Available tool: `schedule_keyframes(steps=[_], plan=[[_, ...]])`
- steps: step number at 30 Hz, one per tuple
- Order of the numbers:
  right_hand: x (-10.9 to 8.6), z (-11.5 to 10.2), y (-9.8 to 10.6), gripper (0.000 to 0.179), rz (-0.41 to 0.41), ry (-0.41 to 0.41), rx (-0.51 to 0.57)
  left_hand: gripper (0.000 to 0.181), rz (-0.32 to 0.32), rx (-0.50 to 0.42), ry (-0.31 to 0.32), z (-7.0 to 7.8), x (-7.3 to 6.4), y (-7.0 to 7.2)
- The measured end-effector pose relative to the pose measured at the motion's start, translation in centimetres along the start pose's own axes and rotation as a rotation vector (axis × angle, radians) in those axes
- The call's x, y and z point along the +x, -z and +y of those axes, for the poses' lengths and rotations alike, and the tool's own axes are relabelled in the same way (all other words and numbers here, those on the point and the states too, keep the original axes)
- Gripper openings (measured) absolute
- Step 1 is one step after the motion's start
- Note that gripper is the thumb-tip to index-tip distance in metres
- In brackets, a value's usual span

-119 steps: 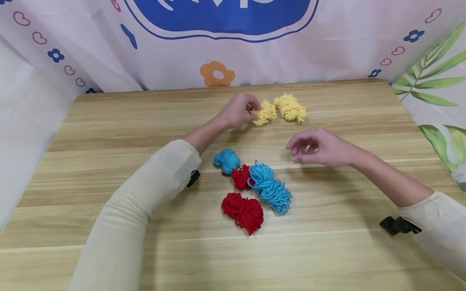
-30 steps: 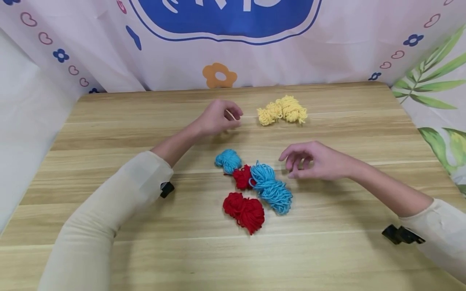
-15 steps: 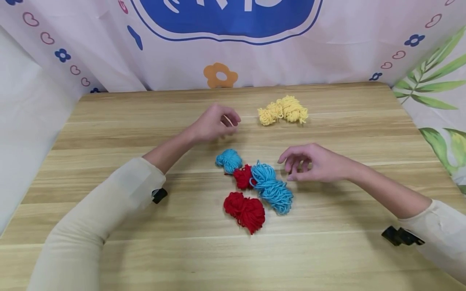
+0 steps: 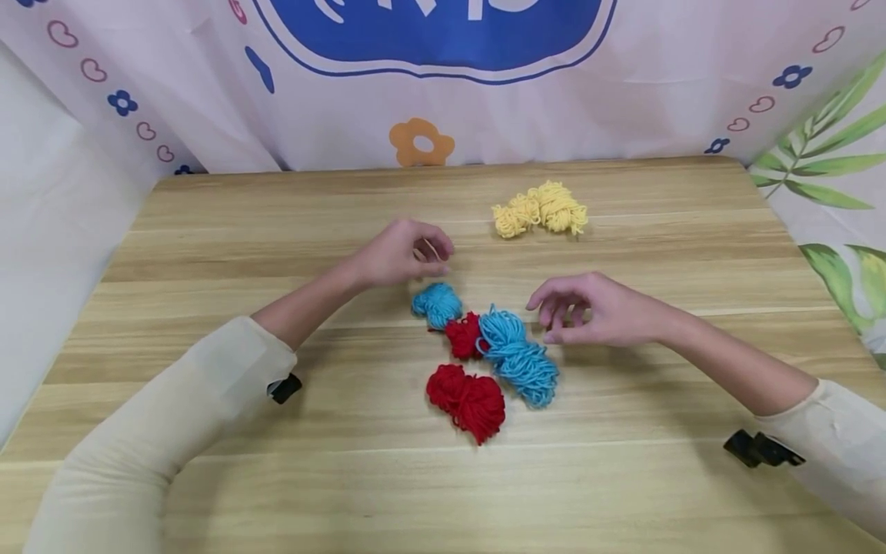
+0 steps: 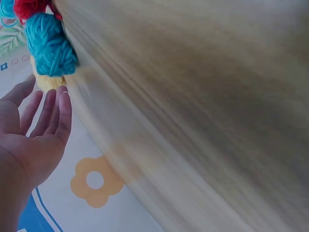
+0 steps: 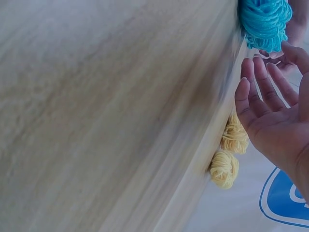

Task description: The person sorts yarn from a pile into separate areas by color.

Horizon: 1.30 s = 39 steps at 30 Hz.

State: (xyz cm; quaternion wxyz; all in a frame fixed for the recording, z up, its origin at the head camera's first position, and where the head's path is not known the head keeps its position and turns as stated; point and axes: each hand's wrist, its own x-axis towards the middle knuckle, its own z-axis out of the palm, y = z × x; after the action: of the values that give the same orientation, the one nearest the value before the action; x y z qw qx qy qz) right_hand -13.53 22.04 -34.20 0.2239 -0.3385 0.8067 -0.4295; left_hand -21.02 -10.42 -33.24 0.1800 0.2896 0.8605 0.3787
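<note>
Both hands hover over the table with loosely bent fingers and hold nothing. My left hand (image 4: pixel 401 252) is just behind and left of a small blue yarn bundle (image 4: pixel 438 305), its fingertips above that bundle in the head view. To the right, my right hand (image 4: pixel 598 312) is nearest a large blue yarn bundle (image 4: pixel 519 358), which appears ahead of its fingers in the right wrist view (image 6: pixel 265 24). Between the blue bundles lies a small red yarn bundle (image 4: pixel 462 336), partly overlapped by the large one. A larger red yarn bundle (image 4: pixel 467 402) lies in front of them.
Two yellow yarn bundles, a small one (image 4: pixel 514 215) and a larger one (image 4: pixel 561 206), lie touching near the table's back edge. Behind the wooden table (image 4: pixel 311 469) hangs a printed cloth (image 4: pixel 332 123) with an orange flower and a blue emblem.
My left hand has let go of the small yellow yarn bundle, now against the larger one, and moved left and toward the blue bundle. My right hand has shifted slightly nearer the large blue bundle.
</note>
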Motion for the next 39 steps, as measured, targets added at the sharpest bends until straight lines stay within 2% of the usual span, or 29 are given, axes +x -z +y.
schedule_keyframes(steps=[13,19,28,35,39], plan=[[0.3,0.0,-0.4,0.032,-0.009,0.009,0.007,0.027,-0.020,-0.025,-0.040,-0.1,-1.4,-0.5],[0.5,-0.1,-0.4,0.033,-0.015,-0.013,-0.017,0.026,-0.028,-0.047,-0.073,-0.2,-1.9,-0.4],[0.9,-0.2,-0.6,0.034,-0.028,-0.012,-0.013,0.026,-0.076,-0.050,-0.140,-0.7,-2.5,-0.1],[1.1,-0.2,-0.8,0.035,-0.034,-0.004,-0.007,0.031,-0.119,-0.058,-0.145,-1.1,-2.7,0.0],[1.3,-0.4,-0.8,0.036,-0.037,-0.013,-0.015,0.035,-0.133,-0.051,-0.173,-1.4,-2.7,0.0]])
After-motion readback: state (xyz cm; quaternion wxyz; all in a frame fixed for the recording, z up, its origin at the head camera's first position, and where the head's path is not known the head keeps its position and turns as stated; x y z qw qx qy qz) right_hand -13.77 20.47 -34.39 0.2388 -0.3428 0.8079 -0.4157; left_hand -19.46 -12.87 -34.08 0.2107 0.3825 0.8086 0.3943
